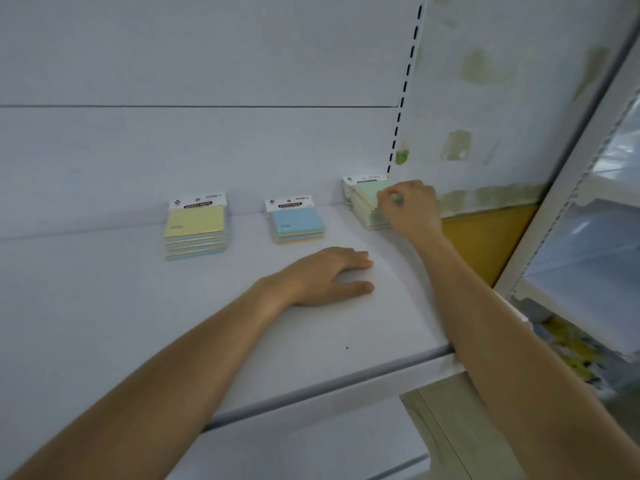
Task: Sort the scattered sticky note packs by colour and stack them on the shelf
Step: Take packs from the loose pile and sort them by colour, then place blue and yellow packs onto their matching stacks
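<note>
Three stacks of sticky note packs stand along the back of the white shelf [104, 306]. A yellow-topped stack [196, 230] is at the left, a shorter blue-topped stack [298, 223] in the middle, and a green-topped stack [365, 199] in the right corner. My right hand [412, 209] reaches to the green stack, its fingers curled and pinching the top pack's right edge. My left hand [332, 277] lies flat on the shelf in front of the blue stack, fingers straight, holding nothing.
The shelf's back panel and a slotted upright [405, 98] rise behind the stacks. A stained white side wall [485, 98] with a yellow patch [485, 237] bounds the right. Further shelving [588, 237] stands at far right. The shelf's front edge [311, 389] runs diagonally below my arms.
</note>
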Demonstrator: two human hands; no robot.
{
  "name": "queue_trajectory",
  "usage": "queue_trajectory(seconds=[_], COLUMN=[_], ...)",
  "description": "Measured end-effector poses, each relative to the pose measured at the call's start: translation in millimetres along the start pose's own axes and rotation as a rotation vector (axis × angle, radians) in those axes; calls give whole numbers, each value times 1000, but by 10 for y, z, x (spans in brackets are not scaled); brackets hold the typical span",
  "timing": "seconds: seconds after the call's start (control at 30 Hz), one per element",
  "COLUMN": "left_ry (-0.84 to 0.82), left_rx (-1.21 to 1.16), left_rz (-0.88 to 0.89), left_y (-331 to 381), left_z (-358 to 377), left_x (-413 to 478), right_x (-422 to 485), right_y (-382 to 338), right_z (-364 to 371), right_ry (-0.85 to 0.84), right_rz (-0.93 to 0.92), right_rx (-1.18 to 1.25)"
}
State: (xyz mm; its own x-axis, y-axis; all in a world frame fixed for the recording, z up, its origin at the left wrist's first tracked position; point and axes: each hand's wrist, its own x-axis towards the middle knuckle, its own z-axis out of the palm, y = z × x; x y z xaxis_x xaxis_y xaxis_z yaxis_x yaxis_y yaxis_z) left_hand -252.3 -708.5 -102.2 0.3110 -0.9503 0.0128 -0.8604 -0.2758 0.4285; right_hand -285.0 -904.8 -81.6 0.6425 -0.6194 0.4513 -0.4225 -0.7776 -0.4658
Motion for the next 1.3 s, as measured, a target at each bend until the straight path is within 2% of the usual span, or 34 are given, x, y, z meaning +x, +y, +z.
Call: queue_trajectory(seconds=[0.1,0.27,0.4,0.6,0.9,1.17,1.3], left_ry=[6,80,163,176,300,450,556], left_rx=[5,21,110,299,438,495,457], left_rz=[0,-20,-42,-53,-221,-477,-603], left_y=[8,3,47,-104,-928,-1999,-2522], left_z=[10,14,-50,-329,-917,-1535,-1762], left_x=[-12,-49,-99,-473,-2044,-4024,-4863], right_x=[-53,-110,-202,-356,-1002,-1979,-2327], right_y=[18,16,-135,-717,-2300,-3998,-4705], right_z=[43,72,59,96,575,1247,1597], right_ry=[-20,58,99,14,-63,-221,-354], right_rz=[2,-45,-214,-483,-733,-758,-779], right_rx=[-13,-7,-38,-65,-32,147,137])
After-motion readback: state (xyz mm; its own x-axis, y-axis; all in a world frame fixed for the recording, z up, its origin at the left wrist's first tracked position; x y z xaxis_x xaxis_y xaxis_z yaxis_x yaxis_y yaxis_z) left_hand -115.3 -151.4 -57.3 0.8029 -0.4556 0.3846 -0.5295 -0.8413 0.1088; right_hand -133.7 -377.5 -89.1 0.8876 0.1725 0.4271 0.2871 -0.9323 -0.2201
